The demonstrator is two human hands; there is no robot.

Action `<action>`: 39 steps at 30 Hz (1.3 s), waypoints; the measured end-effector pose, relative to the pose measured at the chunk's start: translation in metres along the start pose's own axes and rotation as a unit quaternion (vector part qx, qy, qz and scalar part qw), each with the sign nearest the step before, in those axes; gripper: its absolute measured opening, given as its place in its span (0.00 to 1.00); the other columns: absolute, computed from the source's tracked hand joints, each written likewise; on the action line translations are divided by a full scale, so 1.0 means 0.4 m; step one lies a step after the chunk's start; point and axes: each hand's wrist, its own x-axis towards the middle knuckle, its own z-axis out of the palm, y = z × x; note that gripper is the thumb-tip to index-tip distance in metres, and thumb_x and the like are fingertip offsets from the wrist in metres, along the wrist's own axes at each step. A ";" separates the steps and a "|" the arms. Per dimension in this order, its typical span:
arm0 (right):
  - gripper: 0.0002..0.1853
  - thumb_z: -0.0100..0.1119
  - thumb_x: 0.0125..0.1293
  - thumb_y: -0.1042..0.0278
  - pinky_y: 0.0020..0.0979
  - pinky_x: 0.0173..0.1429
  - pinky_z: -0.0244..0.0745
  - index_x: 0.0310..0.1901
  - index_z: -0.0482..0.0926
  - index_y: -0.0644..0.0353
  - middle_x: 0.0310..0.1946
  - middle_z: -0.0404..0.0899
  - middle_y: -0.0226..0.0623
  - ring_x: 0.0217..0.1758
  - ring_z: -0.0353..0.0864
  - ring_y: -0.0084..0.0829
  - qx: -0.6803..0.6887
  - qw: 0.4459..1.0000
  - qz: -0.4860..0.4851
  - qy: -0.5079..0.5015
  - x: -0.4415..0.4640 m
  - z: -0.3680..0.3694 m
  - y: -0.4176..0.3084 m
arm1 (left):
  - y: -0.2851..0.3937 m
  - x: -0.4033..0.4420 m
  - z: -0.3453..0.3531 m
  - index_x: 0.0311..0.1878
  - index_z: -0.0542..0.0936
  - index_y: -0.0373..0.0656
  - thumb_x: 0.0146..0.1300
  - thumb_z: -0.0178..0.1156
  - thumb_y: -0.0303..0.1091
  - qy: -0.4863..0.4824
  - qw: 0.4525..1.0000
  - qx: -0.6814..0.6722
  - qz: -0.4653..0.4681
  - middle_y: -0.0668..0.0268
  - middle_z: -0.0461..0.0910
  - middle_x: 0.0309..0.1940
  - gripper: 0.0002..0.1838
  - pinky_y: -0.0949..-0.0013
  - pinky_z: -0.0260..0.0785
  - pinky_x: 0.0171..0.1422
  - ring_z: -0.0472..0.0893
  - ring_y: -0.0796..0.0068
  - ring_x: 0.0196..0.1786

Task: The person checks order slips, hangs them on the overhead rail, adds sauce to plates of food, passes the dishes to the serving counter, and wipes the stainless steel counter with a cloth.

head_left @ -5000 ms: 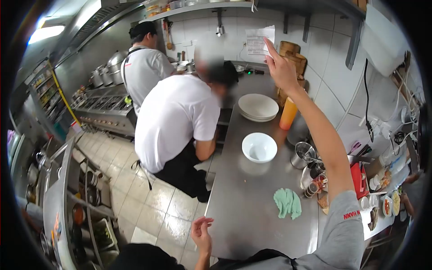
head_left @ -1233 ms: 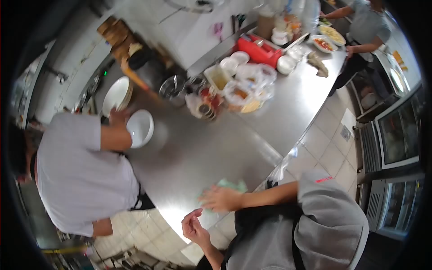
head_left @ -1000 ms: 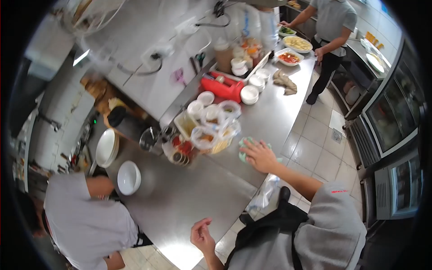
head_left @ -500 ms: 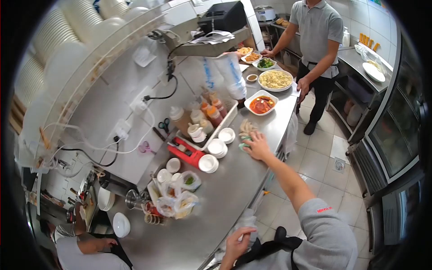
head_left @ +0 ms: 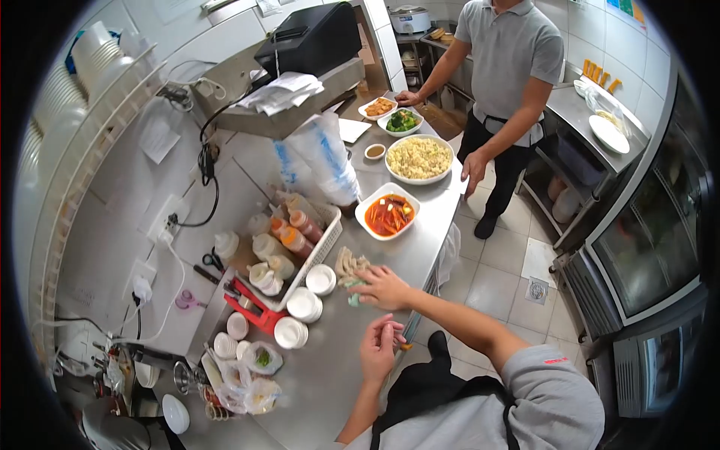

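My right hand (head_left: 384, 288) rests on a crumpled beige cloth (head_left: 349, 265) with a green part, pressing it to the steel counter (head_left: 330, 375). Its fingers lie over the cloth. My left hand (head_left: 380, 346) is held near the counter's front edge, fingers loosely bent and nothing visible in them. Beyond the cloth is a square white bowl of red, saucy food (head_left: 389, 215). Stacks of small white cups (head_left: 304, 306) stand left of the cloth, beside a red holder (head_left: 253, 306).
A white basket of sauce bottles (head_left: 296, 240) stands against the wall. Farther along are a plate of fried rice (head_left: 418, 159), a bowl of broccoli (head_left: 400, 121) and a sauce cup (head_left: 374, 151). A co-worker (head_left: 502, 82) stands at the far end. Plastic bags (head_left: 255, 386) lie nearer.
My view has moved toward the far end of the counter. My left hand has risen closer to my right hand, which stays on the cloth. The person at lower left is out of clear view.
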 end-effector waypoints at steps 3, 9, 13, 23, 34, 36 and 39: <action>0.16 0.49 0.63 0.57 0.42 0.61 0.57 0.50 0.74 0.50 0.54 0.69 0.38 0.58 0.63 0.42 0.111 0.993 0.007 0.032 -0.013 -0.051 0.072 | -0.035 0.131 0.027 0.51 0.68 0.40 0.67 0.45 0.31 0.015 0.999 -0.041 0.006 0.65 0.77 0.32 0.11 0.82 0.62 0.27 0.74 0.84 0.24; 0.15 0.47 0.66 0.61 0.26 0.35 0.70 0.43 0.76 0.63 0.29 0.77 0.36 0.29 0.74 0.24 0.349 0.829 0.416 0.135 -0.130 -0.235 0.238 | -0.108 0.303 0.062 0.56 0.59 0.38 0.67 0.46 0.32 0.032 0.994 -0.039 -0.097 0.59 0.78 0.35 0.17 0.80 0.66 0.28 0.77 0.79 0.26; 0.16 0.48 0.66 0.60 0.19 0.23 0.65 0.42 0.76 0.65 0.24 0.76 0.32 0.19 0.70 0.17 0.417 0.733 0.509 0.169 -0.100 -0.319 0.410 | -0.173 0.362 0.092 0.62 0.48 0.39 0.67 0.46 0.33 0.023 0.986 -0.041 -0.160 0.55 0.77 0.38 0.26 0.78 0.69 0.30 0.79 0.74 0.29; 0.23 0.49 0.65 0.65 0.20 0.24 0.66 0.59 0.63 0.66 0.24 0.76 0.34 0.18 0.68 0.18 0.608 0.733 0.304 -0.010 0.462 -0.458 0.676 | -0.221 0.458 0.215 0.66 0.43 0.48 0.67 0.44 0.34 0.241 0.950 -0.072 -0.186 0.51 0.75 0.43 0.29 0.72 0.70 0.34 0.80 0.66 0.33; 0.19 0.45 0.68 0.55 0.19 0.23 0.69 0.43 0.77 0.64 0.23 0.76 0.27 0.22 0.72 0.16 0.467 0.698 0.221 -0.495 0.163 -0.580 0.915 | -0.241 0.523 0.318 0.66 0.42 0.42 0.68 0.44 0.37 0.396 0.899 -0.111 -0.150 0.51 0.74 0.41 0.30 0.70 0.70 0.34 0.80 0.62 0.34; 0.19 0.44 0.67 0.55 0.21 0.23 0.72 0.40 0.77 0.65 0.24 0.77 0.30 0.22 0.74 0.19 0.433 0.702 0.234 -0.515 0.134 -0.585 0.953 | -0.251 0.525 0.321 0.66 0.42 0.42 0.68 0.44 0.37 0.407 0.896 -0.114 -0.136 0.52 0.73 0.40 0.31 0.70 0.70 0.34 0.80 0.62 0.34; 0.20 0.44 0.67 0.55 0.25 0.25 0.77 0.36 0.75 0.67 0.25 0.78 0.35 0.25 0.79 0.24 0.354 0.719 0.227 -0.554 0.090 -0.569 0.971 | -0.247 0.539 0.335 0.66 0.42 0.42 0.68 0.44 0.37 0.422 0.891 -0.107 -0.129 0.53 0.72 0.40 0.30 0.71 0.70 0.34 0.80 0.62 0.34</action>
